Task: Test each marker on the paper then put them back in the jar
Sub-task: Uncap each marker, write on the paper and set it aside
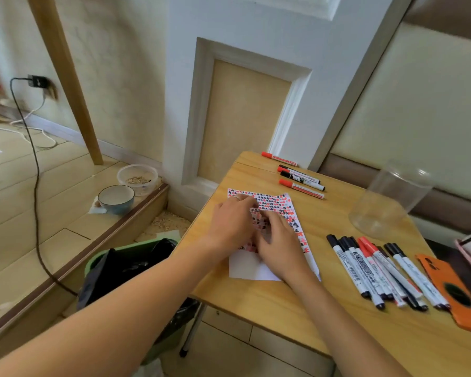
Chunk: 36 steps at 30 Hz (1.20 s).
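Both hands sit on the paper (272,205) at frame centre — left hand (233,221) and right hand (279,244) seem to be pinching or folding it, no marker held. Markers (378,270) lie lower right, four more (301,176) beyond; the jar (392,200) stands empty. Next — pick one up and uncap it.

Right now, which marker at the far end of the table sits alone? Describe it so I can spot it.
Start at the wooden table and go to its far edge by the white wall panel. Four markers lie there; the lone marker is farthest back, red-capped, apart from the three markers bunched nearer the paper.
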{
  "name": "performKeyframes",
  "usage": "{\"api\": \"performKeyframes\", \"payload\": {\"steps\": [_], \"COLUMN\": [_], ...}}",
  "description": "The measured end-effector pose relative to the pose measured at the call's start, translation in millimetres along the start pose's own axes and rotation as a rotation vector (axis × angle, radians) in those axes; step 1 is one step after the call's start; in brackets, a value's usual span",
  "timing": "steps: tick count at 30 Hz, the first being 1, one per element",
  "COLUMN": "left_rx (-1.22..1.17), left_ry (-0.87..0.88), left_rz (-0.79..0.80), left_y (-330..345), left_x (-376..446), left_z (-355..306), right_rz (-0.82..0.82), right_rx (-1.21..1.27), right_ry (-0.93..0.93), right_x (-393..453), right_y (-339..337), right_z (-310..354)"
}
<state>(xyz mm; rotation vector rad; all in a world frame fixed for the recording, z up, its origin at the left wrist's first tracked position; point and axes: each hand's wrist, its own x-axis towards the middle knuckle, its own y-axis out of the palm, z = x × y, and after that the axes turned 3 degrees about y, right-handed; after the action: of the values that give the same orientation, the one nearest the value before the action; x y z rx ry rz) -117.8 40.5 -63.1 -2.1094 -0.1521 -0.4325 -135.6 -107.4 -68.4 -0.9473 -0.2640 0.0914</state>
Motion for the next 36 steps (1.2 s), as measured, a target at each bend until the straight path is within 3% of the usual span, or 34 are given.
{"api": "performKeyframes", "payload": {"steps": [9, 13, 22, 27, 36], "left_rx": [0.135, 0.130, 0.105, 0.103, 0.025], "left_ry": [0.032, 0.015, 0.038, 0.044, 0.031], "left_rz": [-0.012, -0.004, 0.022, 0.013, -0.007], "left_y": [21.2, 23.1, 20.9, 22.2, 22.2], "left_x": [17.4, 18.3, 17.5, 18.0, 18.8], "left_z": [3.9, 3.9, 4.3, 6.1, 7.9], "right_rz": [-0.261, -0.333, -0.195, -0.126, -0.169], "right_rx": [0.313, 0.161, -0.367, -0.461, -0.536], "right_ry": [0.041, 0.033, 0.091, 0.120, 0.103], "right_x": [0.2, 20.9, 145.5, 170.0, 166.6], "right_y": [-10.8, -28.7, -57.0, -52.6, -54.8], "right_z": [-12.2, -16.4, -62.7, -81.9, -75.3]}}
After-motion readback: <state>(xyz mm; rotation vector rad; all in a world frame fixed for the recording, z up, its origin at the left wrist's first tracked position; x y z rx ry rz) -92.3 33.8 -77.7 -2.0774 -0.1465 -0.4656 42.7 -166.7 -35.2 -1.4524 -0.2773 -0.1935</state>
